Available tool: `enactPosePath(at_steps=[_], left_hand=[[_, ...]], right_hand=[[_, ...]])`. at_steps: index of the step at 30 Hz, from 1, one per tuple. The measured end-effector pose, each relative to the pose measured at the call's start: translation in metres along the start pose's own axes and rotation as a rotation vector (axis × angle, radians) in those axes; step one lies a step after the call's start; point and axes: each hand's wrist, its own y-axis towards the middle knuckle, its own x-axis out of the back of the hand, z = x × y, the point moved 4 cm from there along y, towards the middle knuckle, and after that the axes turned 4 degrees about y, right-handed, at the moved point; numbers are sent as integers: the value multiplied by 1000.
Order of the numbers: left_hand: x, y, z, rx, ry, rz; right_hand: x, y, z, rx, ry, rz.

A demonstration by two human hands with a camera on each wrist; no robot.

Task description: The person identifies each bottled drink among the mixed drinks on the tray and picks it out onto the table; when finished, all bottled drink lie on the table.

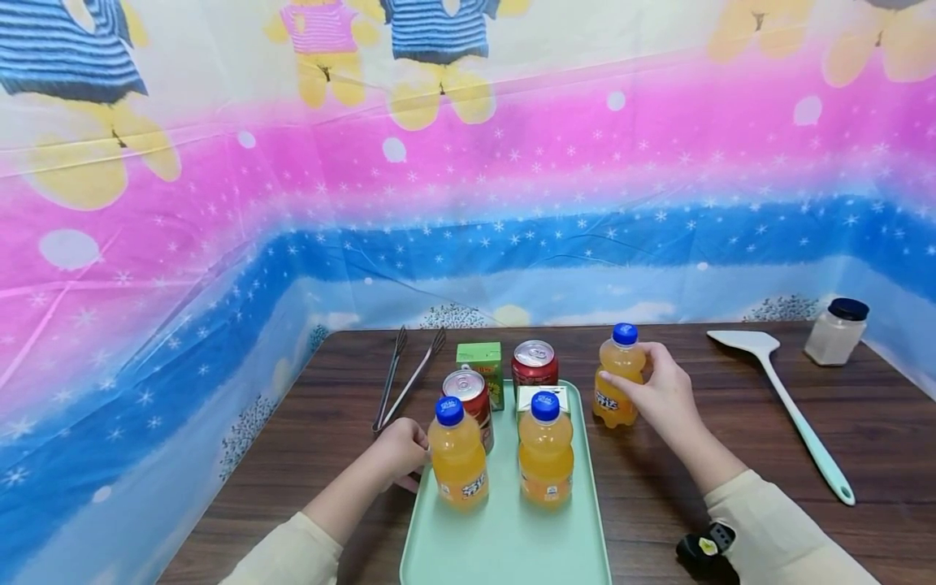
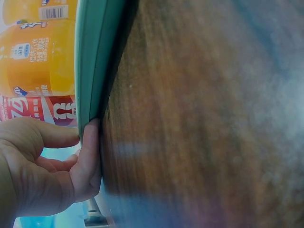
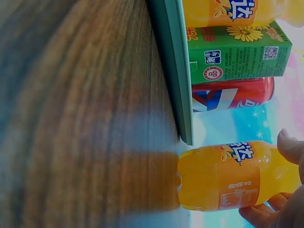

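My right hand point(image 1: 664, 392) grips an orange soda bottle point(image 1: 613, 398) with a blue cap, upright to the right of the pale green tray point(image 1: 504, 544). Seen from the right wrist, the bottle point(image 3: 223, 175) has its base close over the table, thumb and fingers around its upper part. My left hand point(image 1: 400, 452) pinches the tray's left rim; in the left wrist view the thumb point(image 2: 59, 135) is above the edge and a finger below it. On the tray stand two more orange soda bottles point(image 1: 457, 467), red cans point(image 1: 535, 370) and drink cartons point(image 3: 240, 52), one partly hidden behind the right-hand bottle.
Metal tongs point(image 1: 409, 378) lie to the left behind the tray. On the right are a white spatula with a mint handle point(image 1: 800, 418) and a jar with a black lid point(image 1: 837, 331). A small black object point(image 1: 702, 552) is by the right sleeve. A printed cloth hangs behind the table.
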Motion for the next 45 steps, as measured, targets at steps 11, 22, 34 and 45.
enactPosePath(at_steps=[11,22,34,45], left_hand=[[0,0,-3,-8,-4,-7],[0,1,-3,-9,10,-12],[1,0,-2,10,16,-12],[-1,2,0,23,11,-9]], right_hand=[[17,-1,18,41,-41,-49],[37,-13,40,135,-18,-104],[52,-37,49,197,-33,-94],[53,-59,52,231,-38,-45]])
